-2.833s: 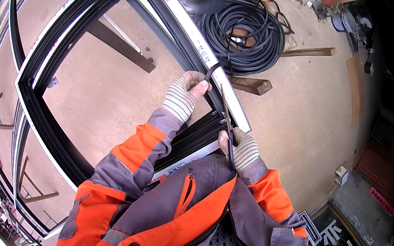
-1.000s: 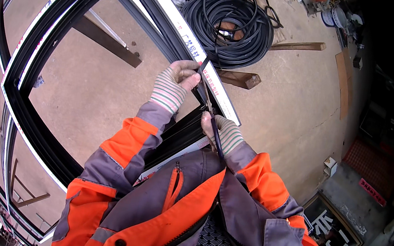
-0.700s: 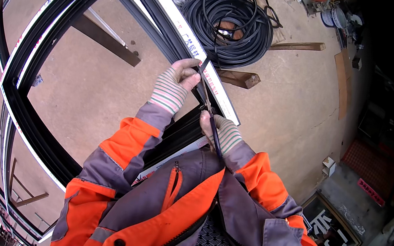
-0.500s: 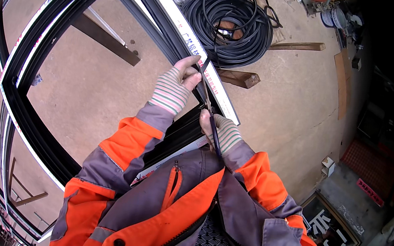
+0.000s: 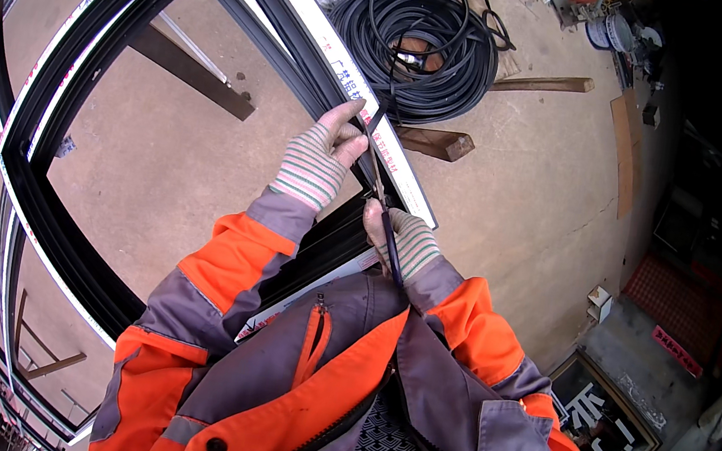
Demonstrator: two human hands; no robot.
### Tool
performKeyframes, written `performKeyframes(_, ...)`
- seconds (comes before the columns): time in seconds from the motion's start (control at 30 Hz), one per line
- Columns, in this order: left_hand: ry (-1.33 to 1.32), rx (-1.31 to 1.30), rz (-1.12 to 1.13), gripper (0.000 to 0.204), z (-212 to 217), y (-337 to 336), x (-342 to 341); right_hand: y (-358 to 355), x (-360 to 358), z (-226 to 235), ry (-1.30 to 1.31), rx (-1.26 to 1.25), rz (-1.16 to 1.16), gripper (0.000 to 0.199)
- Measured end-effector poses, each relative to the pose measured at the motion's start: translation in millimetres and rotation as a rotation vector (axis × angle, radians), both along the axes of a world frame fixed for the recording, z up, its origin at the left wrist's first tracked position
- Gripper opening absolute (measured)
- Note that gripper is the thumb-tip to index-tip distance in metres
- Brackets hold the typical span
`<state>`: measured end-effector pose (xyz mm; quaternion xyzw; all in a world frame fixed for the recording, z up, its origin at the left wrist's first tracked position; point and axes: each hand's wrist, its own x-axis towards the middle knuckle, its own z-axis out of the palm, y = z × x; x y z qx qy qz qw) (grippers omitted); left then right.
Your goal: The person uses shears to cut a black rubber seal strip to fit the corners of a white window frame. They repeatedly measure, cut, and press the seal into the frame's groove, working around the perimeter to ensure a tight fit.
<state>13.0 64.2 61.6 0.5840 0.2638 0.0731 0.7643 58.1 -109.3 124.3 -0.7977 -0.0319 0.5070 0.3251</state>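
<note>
Right hand (image 5: 412, 240) grips scissors (image 5: 390, 240) pointing to eleven o'clock; left hand (image 5: 320, 156) pinches black strip (image 5: 377, 119): seemingly trimming, calling for steady closing.

Wooden bar (image 5: 544, 84) on the floor (image 5: 521, 187), brown board (image 5: 628, 160), white spool (image 5: 607, 32), white box (image 5: 599, 304), red mat (image 5: 672, 301) near pink strip (image 5: 678, 350), framed sign (image 5: 602, 424)

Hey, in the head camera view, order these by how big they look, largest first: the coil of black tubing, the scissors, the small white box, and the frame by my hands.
1. Frame
2. Coil of black tubing
3. Scissors, partly hidden
4. Small white box, farther off, so only apparently smallest
</note>
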Motion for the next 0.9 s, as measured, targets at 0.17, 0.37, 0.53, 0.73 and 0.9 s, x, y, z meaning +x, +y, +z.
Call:
performKeyframes(0.17,-0.001,-0.006,-0.001,0.056,-1,1,-1,0,3,3,0.047,0.003,-0.010,0.057)
performKeyframes(0.37,0.001,-0.008,-0.007,0.056,-1,2,0,1,2,3,-0.014,-0.007,0.023,0.054)
performKeyframes(0.53,0.001,-0.026,-0.028,0.052,5,5,3,-8,-5,-11,-0.181,0.159,0.021,0.063)
performKeyframes(0.73,0.086,0.039,-0.058,0.045,18,12,9,5,-2,18,-0.041,0.040,0.004,0.065)
performKeyframes(0.9,0.138,0.003,-0.002,0.043,19,14,18,2,-2,11,-0.029,0.017,0.012,0.064)
